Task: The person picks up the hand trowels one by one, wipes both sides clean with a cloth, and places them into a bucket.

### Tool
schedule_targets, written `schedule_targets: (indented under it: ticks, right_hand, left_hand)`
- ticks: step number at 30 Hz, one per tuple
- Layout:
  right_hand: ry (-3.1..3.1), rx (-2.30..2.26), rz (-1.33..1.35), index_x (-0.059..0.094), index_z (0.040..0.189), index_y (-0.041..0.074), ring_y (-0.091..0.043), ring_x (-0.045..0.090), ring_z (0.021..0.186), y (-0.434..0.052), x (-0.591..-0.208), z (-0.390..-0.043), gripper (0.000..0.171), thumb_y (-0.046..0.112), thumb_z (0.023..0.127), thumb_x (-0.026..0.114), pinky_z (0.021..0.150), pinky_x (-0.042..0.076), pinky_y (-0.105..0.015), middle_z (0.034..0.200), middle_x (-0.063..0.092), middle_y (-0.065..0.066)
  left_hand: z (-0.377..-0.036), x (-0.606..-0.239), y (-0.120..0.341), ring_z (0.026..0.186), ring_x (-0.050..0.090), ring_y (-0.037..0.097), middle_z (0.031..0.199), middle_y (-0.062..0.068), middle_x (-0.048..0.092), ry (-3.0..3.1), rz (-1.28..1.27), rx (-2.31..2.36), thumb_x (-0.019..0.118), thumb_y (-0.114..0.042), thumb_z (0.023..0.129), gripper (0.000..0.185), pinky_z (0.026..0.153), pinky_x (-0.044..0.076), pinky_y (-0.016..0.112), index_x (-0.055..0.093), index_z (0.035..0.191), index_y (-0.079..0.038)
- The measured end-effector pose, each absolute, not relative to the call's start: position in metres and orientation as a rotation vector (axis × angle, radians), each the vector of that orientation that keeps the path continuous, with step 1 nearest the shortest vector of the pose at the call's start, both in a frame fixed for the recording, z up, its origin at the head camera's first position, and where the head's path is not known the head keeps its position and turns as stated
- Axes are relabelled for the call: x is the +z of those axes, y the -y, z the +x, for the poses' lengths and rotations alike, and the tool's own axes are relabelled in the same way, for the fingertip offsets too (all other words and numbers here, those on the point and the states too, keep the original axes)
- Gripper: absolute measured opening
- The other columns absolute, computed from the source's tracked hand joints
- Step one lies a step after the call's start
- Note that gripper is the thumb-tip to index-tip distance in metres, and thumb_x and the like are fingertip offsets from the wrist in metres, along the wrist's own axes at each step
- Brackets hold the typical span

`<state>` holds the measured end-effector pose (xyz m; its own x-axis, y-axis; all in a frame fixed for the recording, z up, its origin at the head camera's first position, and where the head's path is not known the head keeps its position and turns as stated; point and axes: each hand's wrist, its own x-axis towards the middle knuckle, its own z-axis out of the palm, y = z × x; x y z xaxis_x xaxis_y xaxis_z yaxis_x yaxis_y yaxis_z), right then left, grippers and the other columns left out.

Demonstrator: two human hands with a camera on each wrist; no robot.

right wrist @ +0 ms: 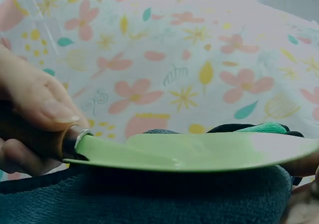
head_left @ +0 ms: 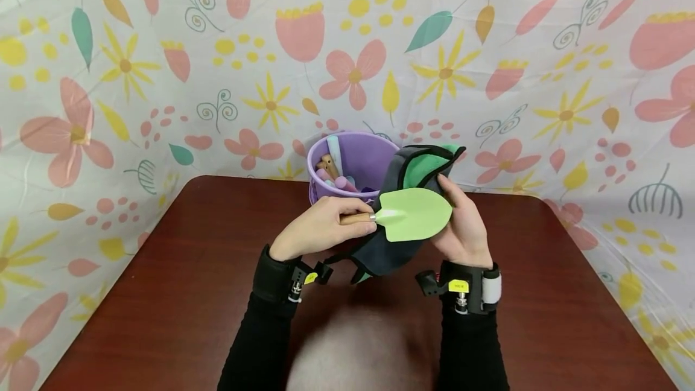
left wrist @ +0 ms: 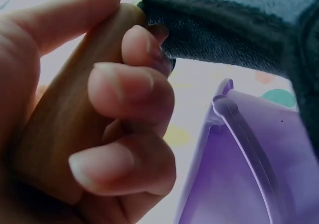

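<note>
My left hand (head_left: pixel 320 227) grips the wooden handle of a small trowel (head_left: pixel 415 215) with a light green blade. In the left wrist view, fingers (left wrist: pixel 124 89) curl round that handle. A dark grey cloth (head_left: pixel 387 257) with green on its other side and black edging lies behind and under the blade. My right hand (head_left: pixel 466 231) holds the cloth at the blade's right end, its thumb on the cloth's upper part; its other fingers are largely hidden. In the right wrist view the blade (right wrist: pixel 199 152) rests against the cloth.
Just beyond the hands, at the far edge of the brown table (head_left: pixel 179 294), stands a purple bucket (head_left: pixel 369 155). Wooden-handled and pastel-coloured things (head_left: pixel 328 168) lie inside it. A flower-patterned sheet (head_left: pixel 353 35) hangs behind and at the sides.
</note>
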<state>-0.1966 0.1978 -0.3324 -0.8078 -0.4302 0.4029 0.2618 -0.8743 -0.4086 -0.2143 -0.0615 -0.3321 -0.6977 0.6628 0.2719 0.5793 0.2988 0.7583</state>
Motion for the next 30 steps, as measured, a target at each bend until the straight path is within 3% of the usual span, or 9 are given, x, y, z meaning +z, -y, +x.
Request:
schedule_targets:
  ticks: [5,15,22,30]
  right_hand:
    - [-0.399,-2.650,-0.725,0.048,0.102,-0.002,-0.031,0.055,0.090,-0.203,-0.334,-0.199,0.037,0.022,0.110,0.022,0.085,0.042,-0.038,0.096,0.053,-0.016]
    - [-0.315,-2.734,-0.766,0.044,0.125,0.000,-0.030,0.045,0.119,-0.216,-0.330,-0.198,0.033,0.018,0.110,0.021,0.105,0.032,-0.039,0.126,0.047,-0.016]
    - [-0.260,-2.745,-0.798,0.045,0.131,-0.001,-0.031,0.045,0.123,-0.222,-0.329,-0.194,0.038,0.018,0.110,0.020,0.108,0.030,-0.039,0.132,0.048,-0.017]
    - [-0.482,-2.776,-0.755,0.044,0.132,0.000,-0.028,0.045,0.125,-0.208,-0.329,-0.196,0.035,0.016,0.110,0.022,0.108,0.032,-0.037,0.135,0.047,-0.014]
  left_hand:
    - [-0.217,-0.333,0.064,0.089,0.061,0.001,0.096,-0.015,0.066,-2.470,1.174,1.394,0.065,-0.039,0.094,0.019,0.082,0.049,0.027,0.069,0.107,-0.024]
    - [-0.223,-0.336,0.070,0.087,0.061,0.005,0.097,-0.011,0.066,-2.508,1.127,1.442,0.067,-0.037,0.094,0.026,0.078,0.050,0.029,0.068,0.114,-0.020]
    - [-0.223,-0.335,0.073,0.086,0.060,0.006,0.100,-0.012,0.065,-2.550,1.128,1.487,0.066,-0.038,0.094,0.029,0.076,0.049,0.029,0.068,0.116,-0.020]
    - [-0.219,-0.331,0.075,0.097,0.062,0.005,0.106,-0.009,0.066,-2.500,1.086,1.610,0.065,-0.036,0.095,0.031,0.085,0.049,0.030,0.067,0.120,-0.017]
